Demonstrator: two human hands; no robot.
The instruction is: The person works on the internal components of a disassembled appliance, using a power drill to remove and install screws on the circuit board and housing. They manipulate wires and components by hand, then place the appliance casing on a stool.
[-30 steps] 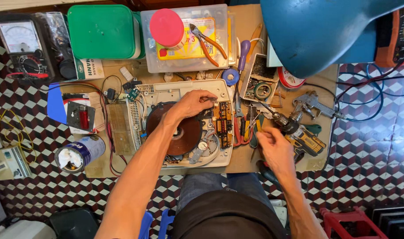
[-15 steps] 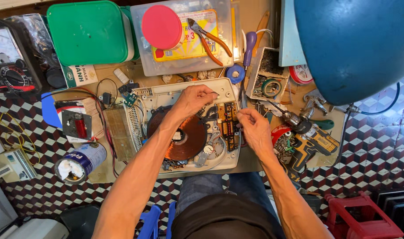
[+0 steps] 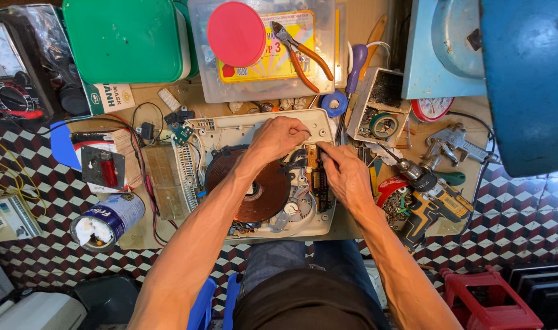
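Opened cooker base point(image 3: 230, 131) lies w/ long axis left-right; left hand point(image 3: 279, 137) and right hand point(image 3: 346, 174) pinch parts at circuit board point(image 3: 318, 180).

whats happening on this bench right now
A person has both hands inside an opened white appliance casing on a cluttered workbench. The left hand and right hand meet near the circuit board beside the round copper coil, their fingers pinching some small part too small to make out. A cordless drill, orange-handled pliers and a green box lie unused around it.
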